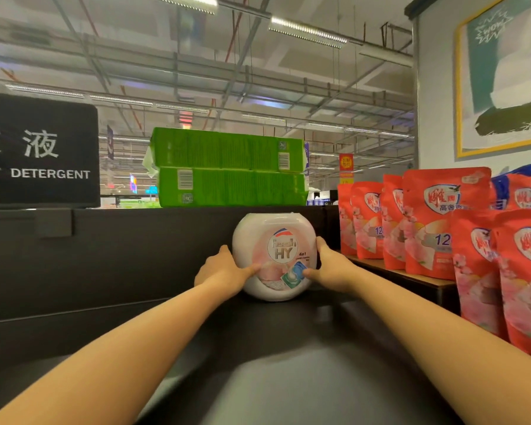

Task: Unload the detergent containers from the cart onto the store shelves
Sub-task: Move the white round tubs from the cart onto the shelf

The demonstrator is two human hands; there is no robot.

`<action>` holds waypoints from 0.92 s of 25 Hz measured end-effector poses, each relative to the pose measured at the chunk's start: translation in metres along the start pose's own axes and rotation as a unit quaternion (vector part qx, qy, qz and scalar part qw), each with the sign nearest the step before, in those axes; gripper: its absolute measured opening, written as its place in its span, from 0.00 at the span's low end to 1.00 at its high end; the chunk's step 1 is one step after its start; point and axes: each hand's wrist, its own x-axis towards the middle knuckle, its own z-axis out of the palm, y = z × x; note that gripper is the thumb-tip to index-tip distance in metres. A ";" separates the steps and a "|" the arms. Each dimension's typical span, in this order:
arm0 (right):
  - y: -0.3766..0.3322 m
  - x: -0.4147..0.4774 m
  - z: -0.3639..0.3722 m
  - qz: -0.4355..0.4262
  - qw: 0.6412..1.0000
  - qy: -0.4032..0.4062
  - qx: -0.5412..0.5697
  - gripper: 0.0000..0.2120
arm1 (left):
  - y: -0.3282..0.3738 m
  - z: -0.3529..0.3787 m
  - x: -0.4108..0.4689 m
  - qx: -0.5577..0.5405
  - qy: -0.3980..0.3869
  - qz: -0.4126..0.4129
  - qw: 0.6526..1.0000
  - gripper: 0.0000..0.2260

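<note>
1. The laundry pod container (275,256), round and white, stands on edge on the dark shelf (288,348), near its back panel.
2. The left hand (224,274) grips its left side, thumb on the label.
3. The right hand (331,268) grips its right side likewise.
4. Red detergent pouches (442,222) stand to the right.
5. Green packs (227,167) sit stacked above.

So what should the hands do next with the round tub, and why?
Probably let go and pull back. The round tub already seems to stand upright on the dark shelf, close to the back panel. The left hand and the right hand grip its sides, so it looks placed.
</note>
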 end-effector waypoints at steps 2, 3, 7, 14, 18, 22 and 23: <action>-0.002 -0.011 -0.006 -0.015 0.998 0.041 -0.042 0.34 | -0.001 -0.016 -0.006 0.009 0.012 0.003 1.000 0.29; -0.005 -0.019 -0.011 -0.034 0.995 0.066 -0.064 0.30 | -0.002 -0.024 -0.012 -0.003 0.017 0.014 1.000 0.24; -0.027 -0.077 -0.029 -0.104 0.983 0.141 -0.059 0.17 | 0.002 -0.057 -0.060 -0.135 -0.026 0.066 0.988 0.11; -0.037 -0.272 -0.026 -0.171 0.946 0.263 0.080 0.06 | 0.008 -0.109 -0.232 -0.318 -0.034 0.204 0.925 0.10; -0.004 -0.394 -0.009 -0.090 0.939 0.274 0.187 0.08 | -0.007 -0.101 -0.339 -0.372 -0.099 0.279 0.880 0.12; 0.040 -0.510 0.007 0.000 0.939 0.269 0.213 0.08 | -0.034 -0.053 -0.427 -0.339 -0.202 0.277 0.876 0.10; 0.053 -0.535 0.011 0.024 0.939 0.265 0.218 0.08 | -0.041 -0.038 -0.447 -0.325 -0.224 0.266 0.880 0.09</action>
